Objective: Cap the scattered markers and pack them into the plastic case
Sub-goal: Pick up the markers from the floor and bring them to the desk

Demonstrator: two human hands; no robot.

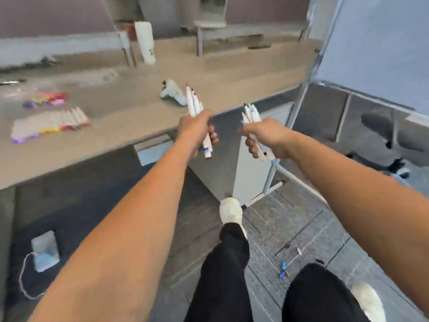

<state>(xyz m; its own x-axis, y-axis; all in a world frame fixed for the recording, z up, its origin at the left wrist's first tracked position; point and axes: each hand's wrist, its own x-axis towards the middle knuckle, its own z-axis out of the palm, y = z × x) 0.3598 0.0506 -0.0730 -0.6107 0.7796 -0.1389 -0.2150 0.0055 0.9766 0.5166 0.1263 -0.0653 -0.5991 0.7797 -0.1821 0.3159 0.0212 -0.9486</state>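
My left hand (196,130) grips a bundle of white uncapped markers (194,102), tips pointing up, just in front of the desk's front edge. To its right, my right hand (267,138) grips a second bundle of white uncapped markers (250,112). Both hands are held in the air over the floor. A row of markers lies packed side by side in a clear plastic case (50,124) on the left part of the desk. Behind that row sits a pile of loose coloured caps (46,99). The picture is blurred by motion.
The grey desk (130,94) runs across the view, with a white gun-shaped tool (173,92) near its front edge and a white cylinder (145,41) at the back. Small blue and red bits (283,270) lie on the carpet. An office chair base (392,145) stands right.
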